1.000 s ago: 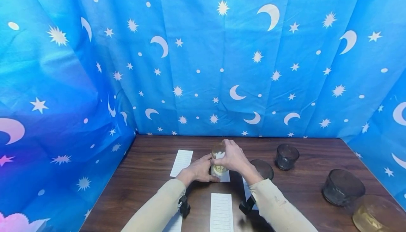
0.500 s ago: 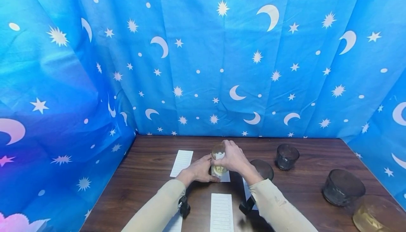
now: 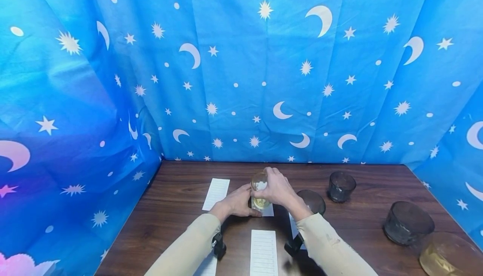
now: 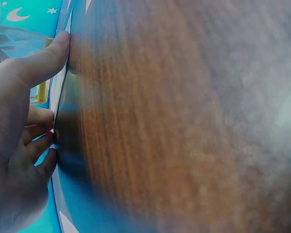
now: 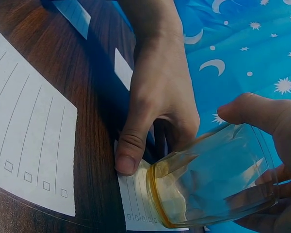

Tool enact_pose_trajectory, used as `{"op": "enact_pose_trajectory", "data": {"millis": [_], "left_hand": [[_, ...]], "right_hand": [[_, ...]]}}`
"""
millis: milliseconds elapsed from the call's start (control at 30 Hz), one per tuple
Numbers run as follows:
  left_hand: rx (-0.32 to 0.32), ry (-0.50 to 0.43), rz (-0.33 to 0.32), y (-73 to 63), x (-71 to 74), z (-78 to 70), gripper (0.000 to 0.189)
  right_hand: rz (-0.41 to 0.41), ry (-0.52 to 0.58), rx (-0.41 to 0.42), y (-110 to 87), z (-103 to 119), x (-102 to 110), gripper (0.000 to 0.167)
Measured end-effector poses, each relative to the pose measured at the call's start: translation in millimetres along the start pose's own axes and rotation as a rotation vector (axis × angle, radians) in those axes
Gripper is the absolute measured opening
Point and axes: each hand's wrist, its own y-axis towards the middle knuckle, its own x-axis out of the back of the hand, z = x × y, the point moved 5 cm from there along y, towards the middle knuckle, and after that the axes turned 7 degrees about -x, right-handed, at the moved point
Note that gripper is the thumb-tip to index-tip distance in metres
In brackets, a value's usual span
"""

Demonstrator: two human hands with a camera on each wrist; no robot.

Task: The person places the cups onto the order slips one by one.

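Note:
A clear amber-tinted glass [image 3: 260,187] stands on a lined white paper strip [image 3: 268,211] near the middle of the table. My right hand [image 3: 277,187] grips the glass near its rim, thumb on the near side; the right wrist view shows the glass [image 5: 218,174] with a thicker yellow base over the paper. Beside it, my left hand [image 3: 238,202] spreads on the tabletop, its thumb [image 5: 127,160] touching the paper's edge by the base. The left wrist view has the left hand [image 4: 19,92] with its fingertips down at the table surface, partly behind the thumb.
Other paper strips lie left [image 3: 216,194] and in front [image 3: 263,253], with more partly under the forearms. On the right stand dark glass bowls [image 3: 341,187], [image 3: 408,222], a dark round one [image 3: 312,201] behind the right wrist, and an amber bowl [image 3: 449,255]. A blue starry curtain [image 3: 241,70] encloses the table.
The glass has shifted very slightly in the right hand's grip. Both hands otherwise stay where they were, and nothing else has moved.

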Motion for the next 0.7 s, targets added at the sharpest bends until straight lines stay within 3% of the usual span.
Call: {"op": "enact_pose_trajectory", "data": {"millis": [333,700], "left_hand": [[0.005,-0.032,-0.005,-0.2,-0.1,1.3,0.088],[-0.05,-0.083,-0.043,-0.9,2.6,-0.5,0.089]], "right_hand": [[-0.002,0.006,0.005,-0.4,1.3,-0.8,0.088],[0.015,-0.015,-0.016,0.7,-0.1,-6.9,0.087]]}}
